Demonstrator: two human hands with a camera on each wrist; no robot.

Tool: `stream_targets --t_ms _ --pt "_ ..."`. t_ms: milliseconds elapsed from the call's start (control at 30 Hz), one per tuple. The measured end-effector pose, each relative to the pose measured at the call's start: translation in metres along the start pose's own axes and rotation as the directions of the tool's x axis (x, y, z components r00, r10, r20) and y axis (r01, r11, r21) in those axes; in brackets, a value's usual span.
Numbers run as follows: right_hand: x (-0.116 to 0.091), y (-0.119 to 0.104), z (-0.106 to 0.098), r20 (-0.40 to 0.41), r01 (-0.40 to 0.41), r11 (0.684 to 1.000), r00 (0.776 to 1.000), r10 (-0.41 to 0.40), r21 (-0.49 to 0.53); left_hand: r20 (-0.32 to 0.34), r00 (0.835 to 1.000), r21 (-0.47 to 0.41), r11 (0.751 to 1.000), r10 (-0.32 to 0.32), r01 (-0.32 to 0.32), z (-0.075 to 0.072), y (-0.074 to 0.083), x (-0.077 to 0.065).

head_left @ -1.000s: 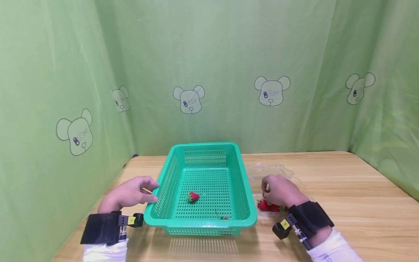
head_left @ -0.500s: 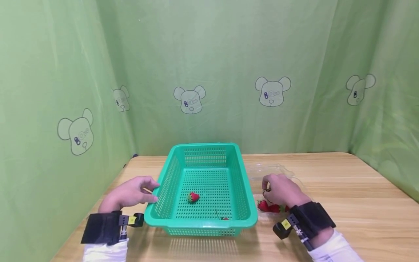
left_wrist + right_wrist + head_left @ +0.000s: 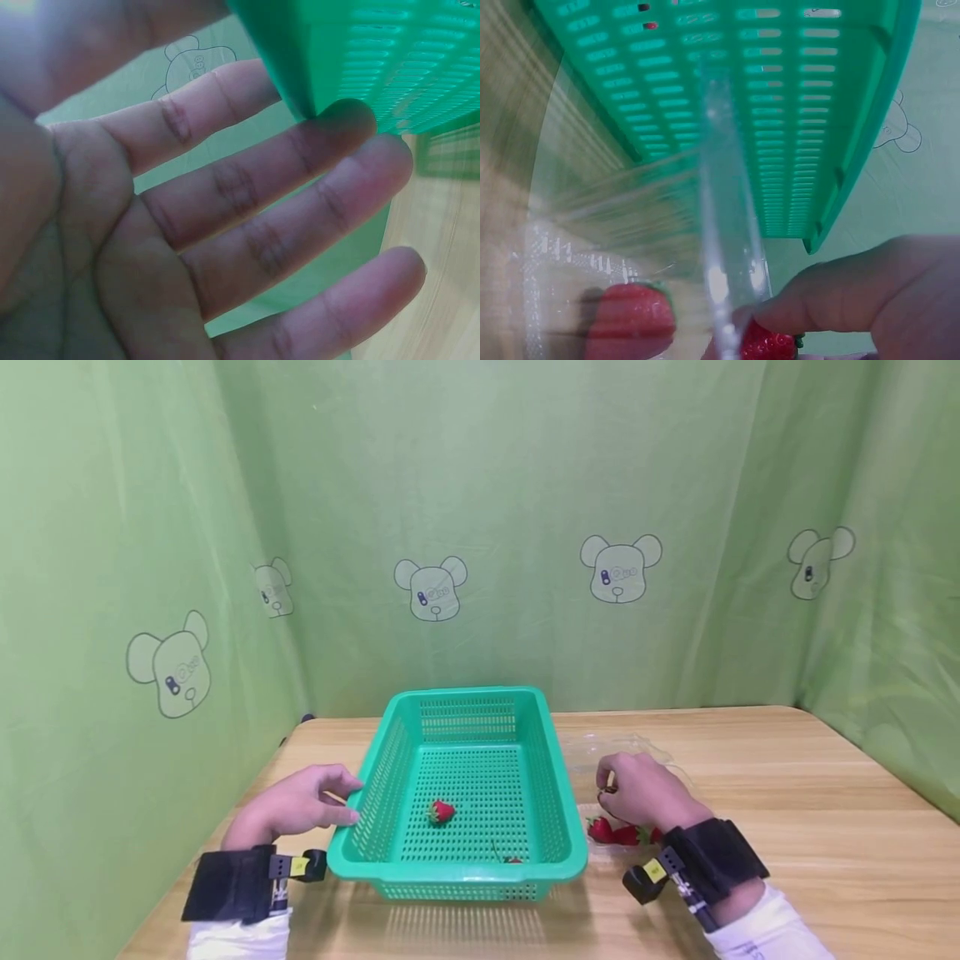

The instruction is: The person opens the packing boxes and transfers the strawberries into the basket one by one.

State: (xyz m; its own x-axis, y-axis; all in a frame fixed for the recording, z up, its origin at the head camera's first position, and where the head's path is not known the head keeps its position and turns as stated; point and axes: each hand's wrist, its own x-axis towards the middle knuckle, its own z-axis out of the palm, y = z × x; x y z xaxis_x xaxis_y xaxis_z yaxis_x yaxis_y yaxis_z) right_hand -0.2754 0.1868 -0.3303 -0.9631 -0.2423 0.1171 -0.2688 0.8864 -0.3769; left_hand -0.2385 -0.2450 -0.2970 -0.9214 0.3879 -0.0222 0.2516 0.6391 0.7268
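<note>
Strawberry (image 3: 769, 346) is pinched in the right hand (image 3: 643, 789), at the clear plastic box (image 3: 731, 225) on the right. The left hand (image 3: 303, 799), fingers nearly straight, touches the left rim of the green basket (image 3: 420, 871) holding another strawberry (image 3: 442, 812).

No word or number is legible. Animal-head drawings (image 3: 621, 578) on the green curtain (image 3: 487, 460), across the frame's middle, bear tiny blurred lettering. The left yellow label (image 3: 299, 866), lower left, right yellow label (image 3: 655, 870) and right sleeve (image 3: 772, 927) print, lower right, are unreadable.
</note>
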Motion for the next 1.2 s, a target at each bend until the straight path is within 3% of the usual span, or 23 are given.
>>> stream_targets --t_ms 700,1000,1200 --pt "-0.004 -0.005 -0.006 -0.025 0.019 0.999 1.0 -0.018 0.042 0.008 1.0 -0.012 1.0 -0.001 0.001 0.002 -0.001 -0.001" --pt "-0.009 -0.009 -0.006 -0.02 -0.008 0.998 1.0 0.009 0.06 0.026 1.0 -0.018 1.0 0.009 -0.008 0.004 -0.002 -0.003" --pt "-0.007 -0.012 -0.016 -0.048 0.041 0.999 0.998 -0.04 0.034 0.018 0.999 0.005 1.0 0.026 -0.026 0.0 -0.002 0.0"
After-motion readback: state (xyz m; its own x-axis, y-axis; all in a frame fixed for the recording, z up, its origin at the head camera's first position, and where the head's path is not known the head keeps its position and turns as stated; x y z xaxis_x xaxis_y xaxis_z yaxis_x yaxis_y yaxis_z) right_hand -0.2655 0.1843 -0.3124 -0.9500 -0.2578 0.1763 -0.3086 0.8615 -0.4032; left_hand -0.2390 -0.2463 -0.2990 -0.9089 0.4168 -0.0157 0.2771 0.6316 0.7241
